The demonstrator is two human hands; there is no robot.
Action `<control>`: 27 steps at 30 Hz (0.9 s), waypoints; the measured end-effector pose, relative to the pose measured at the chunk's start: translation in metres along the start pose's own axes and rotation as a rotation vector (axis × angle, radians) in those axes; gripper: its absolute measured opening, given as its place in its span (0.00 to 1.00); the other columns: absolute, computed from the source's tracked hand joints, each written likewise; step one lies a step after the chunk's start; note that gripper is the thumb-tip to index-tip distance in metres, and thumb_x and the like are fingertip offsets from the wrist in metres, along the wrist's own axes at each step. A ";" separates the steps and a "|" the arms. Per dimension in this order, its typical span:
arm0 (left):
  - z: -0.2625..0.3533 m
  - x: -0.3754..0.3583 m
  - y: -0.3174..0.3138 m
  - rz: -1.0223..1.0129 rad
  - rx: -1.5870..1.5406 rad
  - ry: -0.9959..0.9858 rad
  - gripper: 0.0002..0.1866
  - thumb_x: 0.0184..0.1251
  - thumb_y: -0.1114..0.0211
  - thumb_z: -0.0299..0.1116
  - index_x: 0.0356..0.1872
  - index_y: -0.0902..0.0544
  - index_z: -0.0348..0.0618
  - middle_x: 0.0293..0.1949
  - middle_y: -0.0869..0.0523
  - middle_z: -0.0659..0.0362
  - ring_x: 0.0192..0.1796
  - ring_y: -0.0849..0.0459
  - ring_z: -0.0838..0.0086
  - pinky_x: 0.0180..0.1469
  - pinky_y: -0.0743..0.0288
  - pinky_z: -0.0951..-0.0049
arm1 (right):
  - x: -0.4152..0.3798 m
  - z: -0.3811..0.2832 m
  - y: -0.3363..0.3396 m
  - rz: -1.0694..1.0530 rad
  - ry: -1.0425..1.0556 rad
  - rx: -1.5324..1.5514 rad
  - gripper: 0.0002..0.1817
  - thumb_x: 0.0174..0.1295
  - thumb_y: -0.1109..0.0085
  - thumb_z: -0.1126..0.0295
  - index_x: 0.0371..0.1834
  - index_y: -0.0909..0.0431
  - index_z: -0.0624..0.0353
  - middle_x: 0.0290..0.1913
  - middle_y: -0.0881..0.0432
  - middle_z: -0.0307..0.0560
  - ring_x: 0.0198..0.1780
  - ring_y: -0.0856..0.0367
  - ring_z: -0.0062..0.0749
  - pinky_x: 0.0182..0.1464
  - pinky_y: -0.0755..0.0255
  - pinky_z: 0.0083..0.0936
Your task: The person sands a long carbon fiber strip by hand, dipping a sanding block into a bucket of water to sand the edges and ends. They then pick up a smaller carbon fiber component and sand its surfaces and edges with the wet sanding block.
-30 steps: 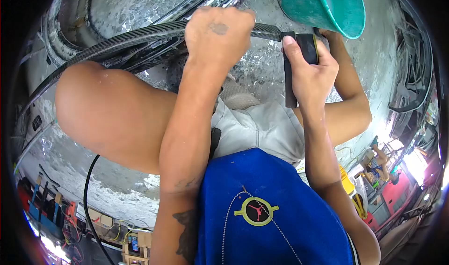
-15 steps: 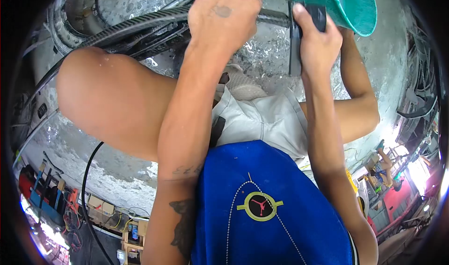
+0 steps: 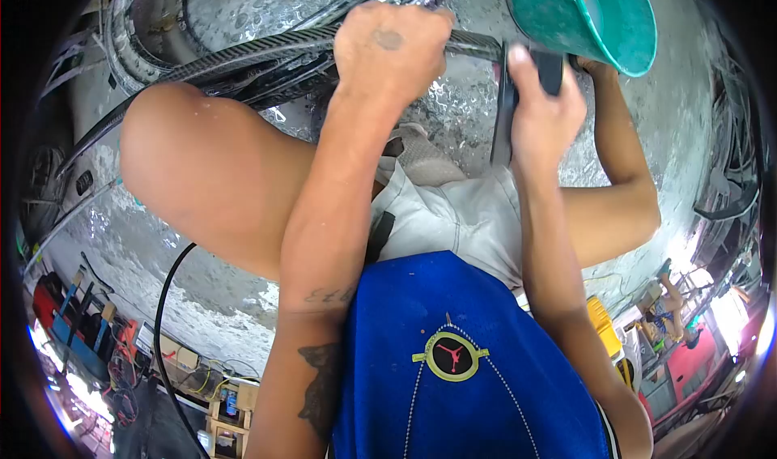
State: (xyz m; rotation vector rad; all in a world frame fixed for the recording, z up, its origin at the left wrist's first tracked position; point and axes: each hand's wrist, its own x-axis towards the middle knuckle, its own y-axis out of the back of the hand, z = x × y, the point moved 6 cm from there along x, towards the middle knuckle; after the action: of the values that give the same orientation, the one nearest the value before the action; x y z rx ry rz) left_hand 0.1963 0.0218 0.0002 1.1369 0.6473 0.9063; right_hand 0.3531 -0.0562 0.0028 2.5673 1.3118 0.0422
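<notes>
My left hand (image 3: pixel 392 50) is closed around a long, curved black tube (image 3: pixel 267 44) with a woven, carbon-fibre look. The tube runs off to the left above my raised knee, and its right end meets the tool in my other hand. That tool is a black sanding block (image 3: pixel 503 111), a long flat plate with a raised grip. My right hand (image 3: pixel 549 115), slightly blurred, wraps the grip with the thumb on top. The block's flat side stands crosswise at the tube's end; whether they touch is hard to tell.
A green bucket (image 3: pixel 583 22) stands tilted-looking beyond my right hand. Curved dark rims (image 3: pixel 133 38) and more black tubes (image 3: pixel 299 87) lie at the upper left. A black hose (image 3: pixel 158 313) crosses the wet grey floor (image 3: pixel 218 297). Another person (image 3: pixel 672 313) sits far off right.
My right hand and the block have moved toward my body, and the block leans slightly more. My left hand keeps its grip on the tube. The whole view has shifted a little.
</notes>
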 end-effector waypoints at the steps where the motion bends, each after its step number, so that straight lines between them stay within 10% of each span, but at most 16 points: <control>1: 0.002 -0.001 0.001 -0.010 -0.017 -0.003 0.08 0.54 0.33 0.30 0.35 0.11 0.50 0.31 0.09 0.52 0.36 0.09 0.56 0.41 0.16 0.57 | 0.010 -0.005 -0.001 -0.012 0.030 -0.072 0.11 0.63 0.27 0.67 0.31 0.16 0.63 0.27 0.20 0.30 0.29 0.29 0.12 0.31 0.33 0.16; 20: 0.000 -0.002 -0.005 -0.060 0.049 -0.012 0.16 0.50 0.29 0.35 0.43 0.11 0.54 0.32 0.09 0.54 0.37 0.11 0.54 0.42 0.18 0.55 | 0.022 -0.012 -0.008 -0.152 0.039 -0.048 0.10 0.64 0.28 0.67 0.34 0.14 0.64 0.27 0.17 0.34 0.30 0.24 0.14 0.34 0.29 0.16; 21: -0.001 0.000 -0.002 -0.027 0.050 0.005 0.16 0.50 0.29 0.35 0.43 0.12 0.54 0.32 0.09 0.54 0.37 0.11 0.54 0.42 0.18 0.56 | 0.043 0.006 -0.009 -0.269 -0.104 -0.178 0.12 0.64 0.29 0.65 0.45 0.13 0.61 0.39 0.13 0.38 0.35 0.23 0.16 0.42 0.27 0.22; 23: -0.001 0.002 -0.004 -0.064 0.080 -0.032 0.16 0.50 0.29 0.37 0.43 0.11 0.54 0.33 0.09 0.54 0.37 0.11 0.54 0.42 0.19 0.56 | 0.055 -0.036 -0.009 -0.212 0.211 -0.316 0.11 0.61 0.30 0.66 0.30 0.20 0.62 0.24 0.23 0.32 0.27 0.28 0.17 0.30 0.33 0.23; 27: 0.000 0.007 0.003 0.030 0.012 -0.001 0.17 0.47 0.27 0.37 0.42 0.11 0.53 0.34 0.09 0.52 0.37 0.11 0.54 0.42 0.19 0.56 | 0.064 -0.046 0.023 -0.124 0.248 -0.286 0.10 0.61 0.31 0.68 0.39 0.19 0.63 0.25 0.21 0.36 0.26 0.29 0.18 0.30 0.33 0.24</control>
State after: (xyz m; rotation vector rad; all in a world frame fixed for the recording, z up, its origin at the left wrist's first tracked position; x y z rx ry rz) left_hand 0.1987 0.0282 0.0026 1.1608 0.6368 0.9285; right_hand 0.4029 -0.0082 0.0471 2.2892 1.4290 0.5014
